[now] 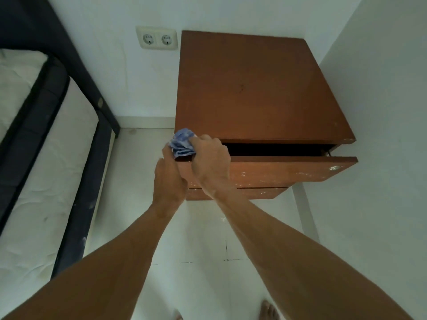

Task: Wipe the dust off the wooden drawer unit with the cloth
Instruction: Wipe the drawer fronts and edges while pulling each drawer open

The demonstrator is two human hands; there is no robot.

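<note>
A brown wooden drawer unit (258, 88) stands in the corner against the white walls. Its top drawer (288, 170) is pulled out a little, leaving a dark gap under the top. A crumpled blue cloth (182, 142) lies at the drawer's upper left corner. My right hand (211, 158) grips the cloth there, fingers curled over the drawer's top edge. My left hand (169, 179) rests against the drawer's left end, just below the cloth; its fingertips are hidden behind the drawer corner.
A dark-framed bed with a white mattress (41, 172) runs along the left. A double wall socket (157, 39) sits left of the unit. White tiled floor (203, 250) lies between bed and unit. My bare toes (268, 310) show at the bottom.
</note>
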